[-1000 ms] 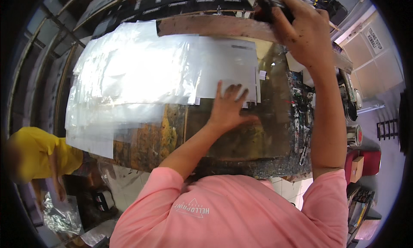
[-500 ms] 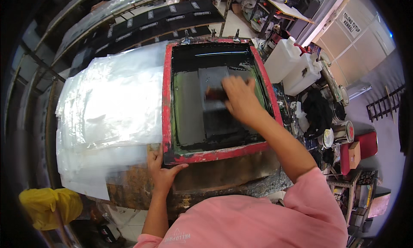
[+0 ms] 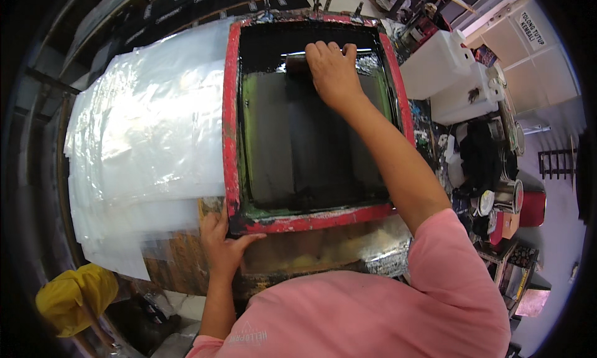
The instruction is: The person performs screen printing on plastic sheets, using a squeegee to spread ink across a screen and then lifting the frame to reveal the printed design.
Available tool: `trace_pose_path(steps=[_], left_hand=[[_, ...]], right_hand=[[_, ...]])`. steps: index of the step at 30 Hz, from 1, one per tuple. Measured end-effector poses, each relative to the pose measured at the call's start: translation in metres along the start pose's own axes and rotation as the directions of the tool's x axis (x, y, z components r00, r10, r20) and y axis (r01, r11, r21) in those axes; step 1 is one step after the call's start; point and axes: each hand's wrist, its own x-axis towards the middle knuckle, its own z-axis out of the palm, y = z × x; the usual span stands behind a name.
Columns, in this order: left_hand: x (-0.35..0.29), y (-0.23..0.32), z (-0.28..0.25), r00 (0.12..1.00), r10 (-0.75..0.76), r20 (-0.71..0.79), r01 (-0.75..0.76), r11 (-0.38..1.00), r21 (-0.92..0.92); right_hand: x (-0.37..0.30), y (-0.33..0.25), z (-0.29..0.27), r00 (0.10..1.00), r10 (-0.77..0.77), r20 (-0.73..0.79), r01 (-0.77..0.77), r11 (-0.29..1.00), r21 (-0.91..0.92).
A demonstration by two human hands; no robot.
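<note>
A screen printing frame (image 3: 230, 128) with red, scuffed bars lies in front of me, its dark mesh (image 3: 270, 146) edged in green. My right hand (image 3: 336, 72) is closed around a squeegee (image 3: 298, 64) near the far end of the mesh, where wet black ink (image 3: 261, 50) is pooled. The hand covers much of the squeegee. At the frame's near left corner rests my left hand (image 3: 221, 243), thumb stretched along the near bar and fingers beside the left bar. It touches the corner without wrapping around it.
Overlapping clear plastic sheets (image 3: 149, 128) cover the table's left side. White jerrycans (image 3: 435, 66), cans (image 3: 510, 196) and a black cloth (image 3: 479, 153) crowd the right. Racks with black printed pieces (image 3: 186, 7) stand behind. A yellow bundle (image 3: 78, 296) is at lower left.
My right hand has pushed the squeegee from mid-mesh toward the far end of the frame. The left hand stays at the near left corner. The whole view has shifted slightly.
</note>
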Motion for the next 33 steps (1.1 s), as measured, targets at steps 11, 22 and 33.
trace_pose_path(steps=[11, 22, 33], left_hand=[[-0.003, -0.001, 0.006, 0.999, -0.034, -0.036, 0.030, 0.993, -0.112], [0.046, 0.091, -0.035, 0.967, -0.143, -0.212, -0.109, 0.521, -0.847], [0.081, 0.045, -0.003, 1.000, 0.007, -0.022, -0.002, 0.972, 0.235]], right_hand=[[-0.162, -0.080, -0.149, 0.978, -0.017, 0.207, -0.017, 0.987, 0.159], [-0.102, -0.064, -0.263, 0.994, 0.103, -0.039, -0.095, 0.981, 0.166], [0.018, -0.013, -0.307, 0.982, 0.022, -0.186, 0.006, 0.990, 0.144]])
